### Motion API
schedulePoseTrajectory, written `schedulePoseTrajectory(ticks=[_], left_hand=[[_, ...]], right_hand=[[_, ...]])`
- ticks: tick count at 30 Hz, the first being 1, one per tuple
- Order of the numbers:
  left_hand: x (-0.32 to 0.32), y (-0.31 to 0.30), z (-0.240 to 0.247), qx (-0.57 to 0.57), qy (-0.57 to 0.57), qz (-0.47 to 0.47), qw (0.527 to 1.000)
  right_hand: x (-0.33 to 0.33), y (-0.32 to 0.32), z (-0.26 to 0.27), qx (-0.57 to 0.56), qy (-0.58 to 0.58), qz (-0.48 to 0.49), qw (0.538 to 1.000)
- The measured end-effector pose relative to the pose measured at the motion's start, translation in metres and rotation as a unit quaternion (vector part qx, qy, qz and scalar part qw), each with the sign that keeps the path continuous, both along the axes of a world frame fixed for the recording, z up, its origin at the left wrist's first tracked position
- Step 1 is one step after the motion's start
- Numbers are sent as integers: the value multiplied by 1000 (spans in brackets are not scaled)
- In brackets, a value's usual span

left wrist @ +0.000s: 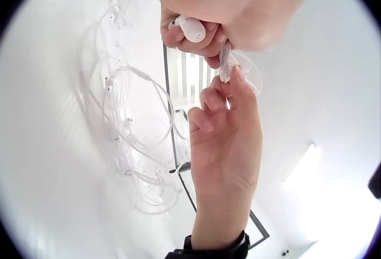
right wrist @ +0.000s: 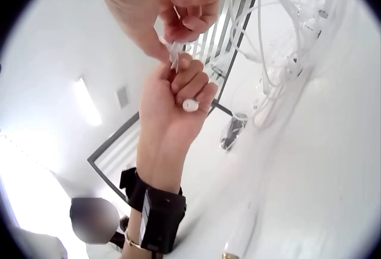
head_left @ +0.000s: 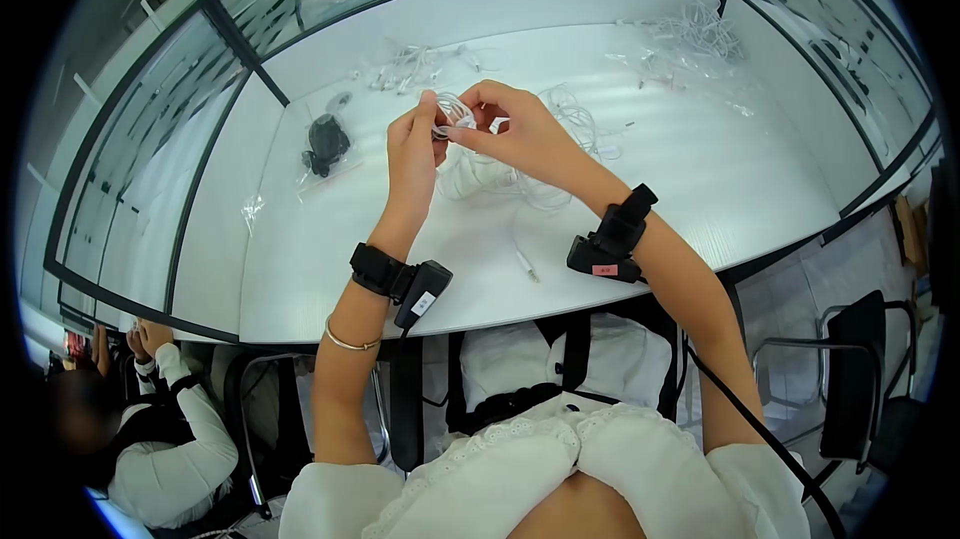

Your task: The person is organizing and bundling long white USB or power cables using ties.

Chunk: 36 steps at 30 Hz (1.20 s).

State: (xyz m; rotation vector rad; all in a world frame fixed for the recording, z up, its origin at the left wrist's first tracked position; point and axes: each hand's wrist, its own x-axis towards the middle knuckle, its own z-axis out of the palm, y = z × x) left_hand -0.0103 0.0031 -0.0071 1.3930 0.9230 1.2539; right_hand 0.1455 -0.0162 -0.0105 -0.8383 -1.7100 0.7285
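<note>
A bundled coil of white earphone cable [head_left: 452,111] is held up between both hands above the table. My left hand [head_left: 410,154] grips one side of the coil, its fingers curled. A white earbud [left wrist: 192,29] sticks out from those curled fingers, also visible in the right wrist view. From the other side my right hand [head_left: 525,139] pinches the cable strands [left wrist: 225,63] between thumb and fingertips. Under and behind the hands lies a loose tangle of more white earphones [head_left: 575,124]. Part of the coil is hidden by the fingers.
A black item in a clear bag [head_left: 325,144] lies at left on the white table [head_left: 700,179]. White cables [head_left: 410,69] lie at the back, with another heap [head_left: 705,34] at back right. One plug [head_left: 527,264] points toward the front edge. Glass-topped partitions enclose the table; another person [head_left: 170,439] sits at left.
</note>
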Motion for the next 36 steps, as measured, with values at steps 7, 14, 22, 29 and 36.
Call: schedulePoseTrajectory(ticks=[7, 14, 22, 29, 36], left_hand=[[6, -5, -11, 152, 95, 33, 983], [4, -7, 0, 29, -19, -32, 999], [-3, -5, 3, -40, -84, -87, 992], [-8, 1, -6, 12, 6, -10, 1000], [1, -12, -5, -28, 85, -213, 973]], right_hand=[[9, -4, 7, -101, -49, 0, 994], [12, -6, 9, -75, 71, 69, 992], [16, -16, 16, -146, 85, 166, 972], [17, -6, 14, -113, 63, 104, 986], [20, 2, 11, -112, 174, -26, 978]])
